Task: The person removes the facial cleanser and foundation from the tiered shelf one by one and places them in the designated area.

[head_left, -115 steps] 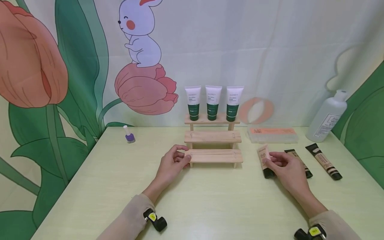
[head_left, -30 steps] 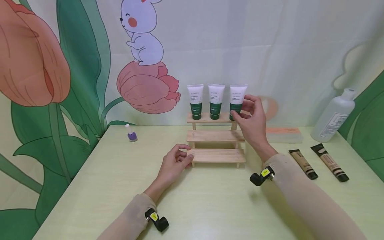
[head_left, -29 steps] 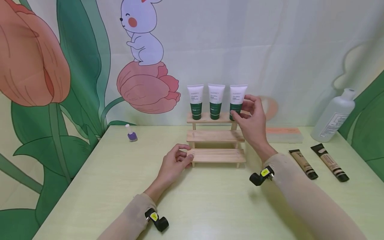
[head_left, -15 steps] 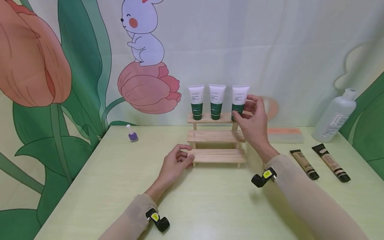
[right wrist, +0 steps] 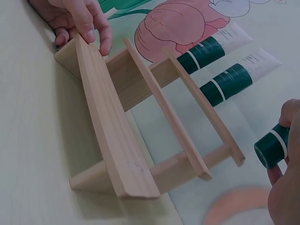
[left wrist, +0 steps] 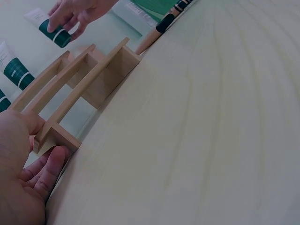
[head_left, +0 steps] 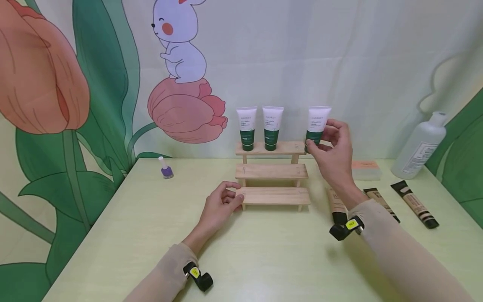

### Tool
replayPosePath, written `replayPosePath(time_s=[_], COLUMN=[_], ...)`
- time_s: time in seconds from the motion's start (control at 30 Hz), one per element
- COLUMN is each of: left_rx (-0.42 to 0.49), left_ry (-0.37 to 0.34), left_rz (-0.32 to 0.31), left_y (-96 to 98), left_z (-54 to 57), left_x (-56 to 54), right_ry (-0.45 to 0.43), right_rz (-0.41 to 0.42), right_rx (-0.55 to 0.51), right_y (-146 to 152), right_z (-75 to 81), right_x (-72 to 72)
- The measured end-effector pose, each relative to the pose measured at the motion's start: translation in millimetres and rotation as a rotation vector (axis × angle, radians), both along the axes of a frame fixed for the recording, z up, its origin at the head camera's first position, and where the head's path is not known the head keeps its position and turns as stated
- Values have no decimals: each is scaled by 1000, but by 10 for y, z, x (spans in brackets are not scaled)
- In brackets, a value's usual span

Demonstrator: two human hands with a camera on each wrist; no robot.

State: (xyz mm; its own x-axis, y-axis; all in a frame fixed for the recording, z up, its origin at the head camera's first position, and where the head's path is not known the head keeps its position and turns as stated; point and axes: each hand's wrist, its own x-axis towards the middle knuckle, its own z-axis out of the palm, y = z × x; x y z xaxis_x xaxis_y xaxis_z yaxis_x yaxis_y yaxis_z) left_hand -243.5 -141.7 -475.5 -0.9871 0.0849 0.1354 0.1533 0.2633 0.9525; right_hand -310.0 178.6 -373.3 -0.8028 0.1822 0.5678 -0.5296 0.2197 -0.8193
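Note:
My right hand (head_left: 336,155) pinches a white tube with a green cap (head_left: 318,121) and holds it upright, just off the right end of the top step. The wooden three-step rack (head_left: 271,171) stands on the table. Two matching tubes, a left one (head_left: 247,126) and a middle one (head_left: 271,126), stand cap down on its top step. With thumb and fingers my left hand (head_left: 220,205) grips the left end of the lowest step. In the left wrist view, its fingertips (left wrist: 58,157) reach under that end. The right wrist view shows the held tube's green cap (right wrist: 272,146) apart from the rack.
Right of the rack lie a pink tube (head_left: 337,203), partly under my right wrist, a gold-black tube (head_left: 381,203) and another black-ended tube (head_left: 415,205). Behind them are a flat clear box (head_left: 366,170) and a white bottle (head_left: 419,144). A purple nail polish bottle (head_left: 166,170) stands far left.
Earlier my right hand held the pink tube on the table. It then took the right-hand tube on the top step, and has now moved it right, off the step. My left hand stays put.

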Motion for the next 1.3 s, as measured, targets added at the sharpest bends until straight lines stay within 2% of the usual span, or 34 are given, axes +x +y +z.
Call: replayPosePath(time_s=[0.53,0.77,1.0,1.2,1.3], left_rx=[5,1,0,-8,-8], left_ry=[2,4,3,-4,-3], left_rz=[2,4,7,5,3], left_y=[-8,3,4,5,5], left_z=[-5,-11,-3,-2,-4], left_x=[-9,-10,-5,-2,-6], right_ry=[-2,10,-27,-29,-43], right_rz=[-99,-157,-239,-271,-315], right_rx=[-3,20,73,32,51], right_y=[556,819,1050,1233,1304], right_z=[27,58,117,157,172], right_x=[266,436,622,770,854])
